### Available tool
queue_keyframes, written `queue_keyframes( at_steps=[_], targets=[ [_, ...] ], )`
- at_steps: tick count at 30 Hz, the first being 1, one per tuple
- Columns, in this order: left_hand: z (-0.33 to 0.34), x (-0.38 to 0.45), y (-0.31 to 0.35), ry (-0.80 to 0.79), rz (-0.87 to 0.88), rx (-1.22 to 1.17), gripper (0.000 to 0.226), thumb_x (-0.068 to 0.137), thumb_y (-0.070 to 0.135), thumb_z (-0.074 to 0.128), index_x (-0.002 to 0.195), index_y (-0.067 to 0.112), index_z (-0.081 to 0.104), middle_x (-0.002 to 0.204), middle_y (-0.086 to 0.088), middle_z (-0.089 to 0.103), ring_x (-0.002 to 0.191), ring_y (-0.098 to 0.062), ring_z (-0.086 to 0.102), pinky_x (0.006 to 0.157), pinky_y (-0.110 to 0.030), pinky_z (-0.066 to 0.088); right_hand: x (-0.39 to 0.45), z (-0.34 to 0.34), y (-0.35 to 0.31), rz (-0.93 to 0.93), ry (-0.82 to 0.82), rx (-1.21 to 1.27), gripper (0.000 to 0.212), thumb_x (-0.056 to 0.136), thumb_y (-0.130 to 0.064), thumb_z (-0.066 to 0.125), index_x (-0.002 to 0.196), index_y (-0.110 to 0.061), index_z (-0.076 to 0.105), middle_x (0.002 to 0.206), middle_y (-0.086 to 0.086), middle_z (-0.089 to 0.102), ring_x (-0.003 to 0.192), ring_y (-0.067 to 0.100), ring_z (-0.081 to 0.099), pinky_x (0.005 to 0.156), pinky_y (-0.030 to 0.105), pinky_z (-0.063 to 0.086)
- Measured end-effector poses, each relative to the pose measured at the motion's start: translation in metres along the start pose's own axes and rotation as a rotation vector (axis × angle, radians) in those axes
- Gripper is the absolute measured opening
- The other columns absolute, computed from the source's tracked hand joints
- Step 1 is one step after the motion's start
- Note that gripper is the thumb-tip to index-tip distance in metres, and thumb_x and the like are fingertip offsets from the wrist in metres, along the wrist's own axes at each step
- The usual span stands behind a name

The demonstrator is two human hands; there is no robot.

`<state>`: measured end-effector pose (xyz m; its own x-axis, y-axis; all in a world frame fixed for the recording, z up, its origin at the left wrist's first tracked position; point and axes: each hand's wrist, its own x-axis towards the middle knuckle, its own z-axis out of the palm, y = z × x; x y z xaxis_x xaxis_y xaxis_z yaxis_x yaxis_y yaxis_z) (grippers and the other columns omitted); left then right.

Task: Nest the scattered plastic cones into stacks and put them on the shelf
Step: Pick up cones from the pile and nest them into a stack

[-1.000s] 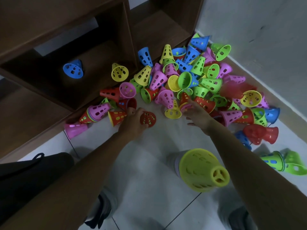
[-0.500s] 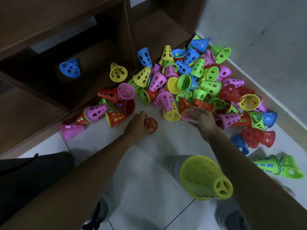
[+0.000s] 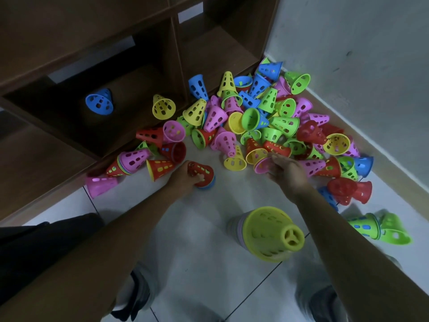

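Since earlier frame, our left hand [image 3: 183, 180] set red cone [image 3: 200, 171] upright on floor over blue one, tip up, fingers clasping it. Our right hand [image 3: 286, 169] pinches pink cone [image 3: 262, 165], mouth facing near-left. Pile [image 3: 267, 119] lies beyond, before shelf [image 3: 130, 73]. Yellow-topped stack [image 3: 271, 233] near-right, lower cones hidden. No readable writing.
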<state>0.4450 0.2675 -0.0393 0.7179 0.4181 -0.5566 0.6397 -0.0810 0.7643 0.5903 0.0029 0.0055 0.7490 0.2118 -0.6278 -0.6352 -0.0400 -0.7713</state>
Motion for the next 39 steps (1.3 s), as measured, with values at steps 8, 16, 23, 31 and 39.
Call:
queue_keyframes(
  at_steps=[8, 16, 23, 31, 39],
  targets=[
    [-0.005, -0.038, 0.068, -0.197, -0.005, -0.261, 0.053, 0.094, 0.016, 0.067, 0.142, 0.019, 0.044, 0.133, -0.007, 0.059, 0.113, -0.028, 0.065, 0.08, -0.037, 0.061, -0.03, -0.01, -0.009, -0.097, 0.01, -0.007, 0.027, 0.093, -0.009, 0.064, 0.118, 0.004, 0.067, 0.101, 0.017, 0.07, 0.083, 0.022, 0.065, 0.08, 0.034, 0.057],
    [-0.02, -0.096, 0.142, -0.395, 0.179, -0.21, 0.065, 0.084, 0.035, 0.071, 0.143, 0.021, 0.048, 0.134, -0.005, 0.064, 0.12, -0.022, 0.064, 0.099, -0.049, 0.054, -0.066, -0.022, -0.036, -0.189, 0.035, 0.11, 0.023, 0.083, -0.008, 0.076, 0.104, 0.002, 0.072, 0.074, 0.007, 0.067, 0.063, 0.013, 0.058, 0.075, 0.027, 0.055],
    [-0.033, -0.155, 0.215, -0.603, 0.279, -0.187, 0.039, 0.085, 0.017, 0.072, 0.122, 0.014, 0.061, 0.117, 0.0, 0.074, 0.113, -0.016, 0.068, 0.086, -0.032, 0.059, -0.091, -0.035, -0.078, -0.271, -0.088, 0.19, 0.029, 0.076, -0.012, 0.08, 0.102, -0.002, 0.073, 0.069, 0.001, 0.068, 0.06, 0.009, 0.057, 0.069, 0.02, 0.055],
    [-0.038, -0.203, 0.248, -0.75, 0.411, 0.21, 0.047, 0.079, 0.013, 0.08, 0.123, 0.009, 0.065, 0.123, -0.008, 0.071, 0.117, -0.021, 0.067, 0.1, -0.034, 0.054, -0.125, -0.039, -0.113, -0.318, -0.393, 0.274, 0.01, 0.082, -0.01, 0.069, 0.089, -0.013, 0.076, 0.069, -0.001, 0.071, 0.062, 0.006, 0.064, 0.067, 0.02, 0.058],
    [-0.016, -0.213, 0.234, -0.795, 0.443, 0.495, 0.044, 0.081, 0.005, 0.079, 0.123, 0.006, 0.064, 0.119, -0.003, 0.071, 0.11, -0.009, 0.067, 0.082, -0.018, 0.055, -0.149, -0.043, -0.126, -0.341, -0.692, 0.301, 0.021, 0.07, -0.018, 0.086, 0.083, -0.018, 0.07, 0.065, -0.004, 0.064, 0.059, 0.006, 0.059, 0.072, 0.03, 0.06]
  ],
)
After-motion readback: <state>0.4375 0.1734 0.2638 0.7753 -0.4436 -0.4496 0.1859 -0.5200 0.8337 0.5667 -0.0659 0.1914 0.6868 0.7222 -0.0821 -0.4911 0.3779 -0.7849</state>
